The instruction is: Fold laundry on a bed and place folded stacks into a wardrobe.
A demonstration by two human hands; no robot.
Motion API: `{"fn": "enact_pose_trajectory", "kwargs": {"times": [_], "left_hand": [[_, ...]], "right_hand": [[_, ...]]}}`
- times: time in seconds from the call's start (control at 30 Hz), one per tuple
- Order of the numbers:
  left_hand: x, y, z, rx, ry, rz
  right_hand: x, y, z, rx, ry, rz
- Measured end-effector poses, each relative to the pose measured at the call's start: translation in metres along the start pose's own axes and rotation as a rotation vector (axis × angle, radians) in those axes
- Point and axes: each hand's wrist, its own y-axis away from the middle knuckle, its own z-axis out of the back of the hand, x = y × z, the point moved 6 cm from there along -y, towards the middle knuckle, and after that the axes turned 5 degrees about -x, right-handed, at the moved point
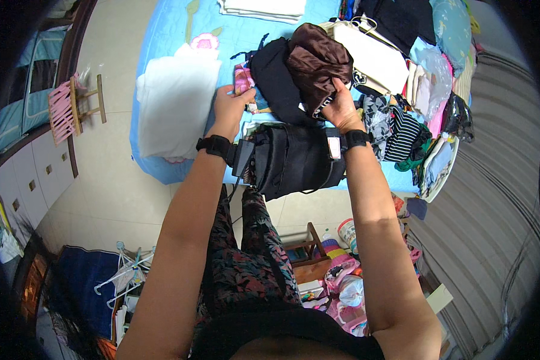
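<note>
My right hand (343,110) is closed on the lower edge of a shiny brown satin cloth (318,60), bunched up, with a bit of black-and-white striped fabric showing beneath. My left hand (231,111) pinches a small pink patterned cloth (243,78) at its fingertips. Between the hands lies a black cloth (276,78), partly under the brown one. Nearer to me, a black bag (297,159) with straps sits at the bed's edge, below both wrists. Each wrist wears a black band.
Folded white cloth (177,105) lies left on the blue bedspread (162,36). Heaped clothes (396,129) and a white bag (372,57) cover the right side. Below stand a small wooden stool (309,258), pink bags (345,312) and white hangers (126,270). A pink-slatted chair (66,108) stands far left.
</note>
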Motion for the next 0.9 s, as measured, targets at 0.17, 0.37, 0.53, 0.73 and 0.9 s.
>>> {"fn": "enact_pose_trajectory", "kwargs": {"times": [0.17,0.37,0.53,0.73,0.9], "left_hand": [[-0.023,0.017,-0.014,-0.139,-0.319,-0.151],[-0.017,0.010,-0.063,0.236,0.140,0.070],[-0.042,0.041,-0.092,0.442,0.373,0.016],[0.012,0.013,-0.057,0.288,0.316,0.293],[0.018,0.002,-0.052,0.246,0.252,0.237]], "right_hand": [[0.009,-0.001,0.023,-0.026,0.001,0.017],[0.008,-0.001,0.017,0.040,-0.084,0.015],[0.028,0.024,0.024,-0.016,-0.100,0.177],[0.039,0.041,0.028,-0.029,-0.220,0.222],[0.033,0.037,0.022,-0.013,-0.165,0.238]]}}
